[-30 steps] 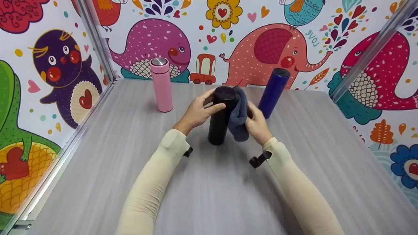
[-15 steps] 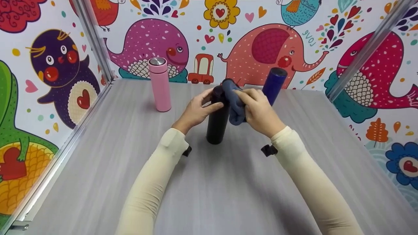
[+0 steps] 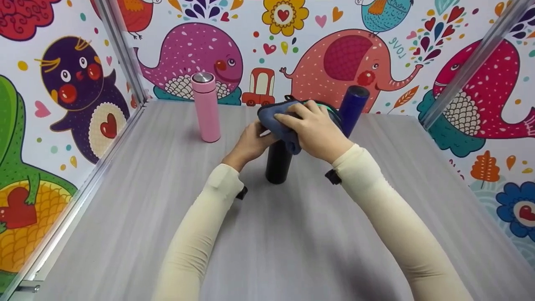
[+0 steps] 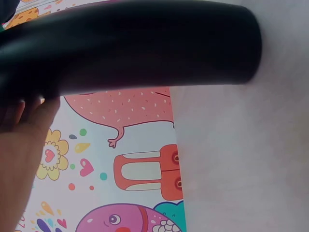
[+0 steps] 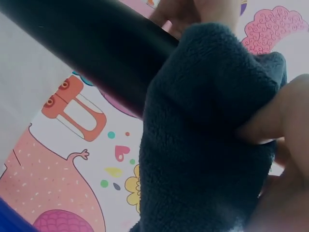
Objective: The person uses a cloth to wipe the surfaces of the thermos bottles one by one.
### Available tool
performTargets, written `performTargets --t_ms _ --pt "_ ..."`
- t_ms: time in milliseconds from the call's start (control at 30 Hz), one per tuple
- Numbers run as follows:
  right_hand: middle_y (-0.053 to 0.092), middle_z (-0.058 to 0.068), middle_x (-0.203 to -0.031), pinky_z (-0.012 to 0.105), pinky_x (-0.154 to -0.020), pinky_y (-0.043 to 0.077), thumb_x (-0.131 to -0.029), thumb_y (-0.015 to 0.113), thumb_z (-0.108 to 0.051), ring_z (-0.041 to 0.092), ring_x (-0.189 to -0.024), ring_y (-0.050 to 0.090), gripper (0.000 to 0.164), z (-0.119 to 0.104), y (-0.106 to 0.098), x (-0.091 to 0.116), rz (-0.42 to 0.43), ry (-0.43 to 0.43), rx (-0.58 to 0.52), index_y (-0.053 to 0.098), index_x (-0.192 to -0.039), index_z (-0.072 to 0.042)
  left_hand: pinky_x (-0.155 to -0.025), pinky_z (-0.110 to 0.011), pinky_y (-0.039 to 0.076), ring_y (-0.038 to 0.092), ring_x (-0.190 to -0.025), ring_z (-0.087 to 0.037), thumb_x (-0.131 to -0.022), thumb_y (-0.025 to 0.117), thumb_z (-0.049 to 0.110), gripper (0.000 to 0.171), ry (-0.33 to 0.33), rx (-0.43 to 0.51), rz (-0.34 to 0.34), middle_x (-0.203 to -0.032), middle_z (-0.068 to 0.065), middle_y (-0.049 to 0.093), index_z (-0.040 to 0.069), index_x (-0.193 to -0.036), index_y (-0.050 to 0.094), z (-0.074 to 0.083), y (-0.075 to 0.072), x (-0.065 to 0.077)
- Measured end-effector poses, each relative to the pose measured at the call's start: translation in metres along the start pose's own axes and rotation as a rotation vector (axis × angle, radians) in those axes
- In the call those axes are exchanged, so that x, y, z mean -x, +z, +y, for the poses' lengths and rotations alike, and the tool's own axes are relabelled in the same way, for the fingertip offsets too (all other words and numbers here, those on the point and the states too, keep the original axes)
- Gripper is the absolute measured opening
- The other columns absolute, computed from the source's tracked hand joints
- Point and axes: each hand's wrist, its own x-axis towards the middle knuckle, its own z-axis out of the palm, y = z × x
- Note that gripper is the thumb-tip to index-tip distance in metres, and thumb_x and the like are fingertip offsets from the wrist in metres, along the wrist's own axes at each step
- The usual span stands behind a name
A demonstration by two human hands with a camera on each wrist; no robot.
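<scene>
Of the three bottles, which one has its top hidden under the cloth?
The black bottle, the middle one in the head view. The cloth covers its top, whereas the pink bottle and the blue bottle show theirs.

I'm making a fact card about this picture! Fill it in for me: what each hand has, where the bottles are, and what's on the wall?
Left hand: grips the black bottle near its top
Right hand: holds the cloth over the black bottle's top
Black bottle: on the table, in the middle
Pink bottle: standing at the left, silver top, no hand on it
Blue bottle: at the right, lower part hidden behind the right hand
Wall: cartoon animals, flowers, hearts
</scene>
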Motion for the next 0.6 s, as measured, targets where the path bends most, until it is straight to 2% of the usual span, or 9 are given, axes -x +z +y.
performTargets --t_ms 167,333,467,600 --pt "0.061 0.014 -0.120 0.047 -0.082 0.047 -0.091 0.071 -0.001 0.033 -0.105 0.050 0.048 0.007 -0.010 -0.015 -0.101 0.063 -0.063 0.065 -0.135 -0.019 -0.106 -0.036 0.044 0.050 -0.131 -0.017 -0.090 0.075 0.042 0.072 -0.024 0.042 -0.020 -0.142 -0.005 0.056 0.011 -0.149 0.047 0.002 -0.001 -0.002" --pt "0.062 0.014 -0.114 0.048 -0.083 0.048 -0.092 0.066 0.002 0.033 -0.101 0.052 0.045 0.019 -0.015 -0.022 -0.152 0.150 -0.123 0.067 -0.133 -0.018 -0.105 -0.035 0.045 0.046 -0.135 -0.015 -0.087 0.074 0.051 0.083 -0.041 0.061 -0.035 -0.149 -0.001 0.050 0.016 -0.154 0.040 0.003 0.000 -0.004" --pt "0.060 0.014 -0.110 0.049 -0.083 0.048 -0.095 0.061 0.001 0.033 -0.098 0.050 0.044 0.028 -0.014 -0.016 -0.179 0.236 -0.162 0.065 -0.135 -0.017 -0.105 -0.034 0.044 0.046 -0.136 -0.016 -0.088 0.074 0.050 0.082 -0.035 0.050 -0.034 -0.150 0.000 0.048 0.017 -0.154 0.040 0.002 0.001 -0.004" --pt "0.061 0.017 -0.110 0.048 -0.080 0.048 -0.097 0.060 -0.001 0.034 -0.095 0.051 0.041 0.028 -0.013 -0.002 -0.143 0.234 -0.126 0.064 -0.135 -0.014 -0.105 -0.035 0.044 0.046 -0.136 -0.017 -0.088 0.074 0.048 0.078 -0.026 0.037 -0.033 -0.149 -0.001 0.050 0.017 -0.153 0.043 0.001 0.000 -0.003"
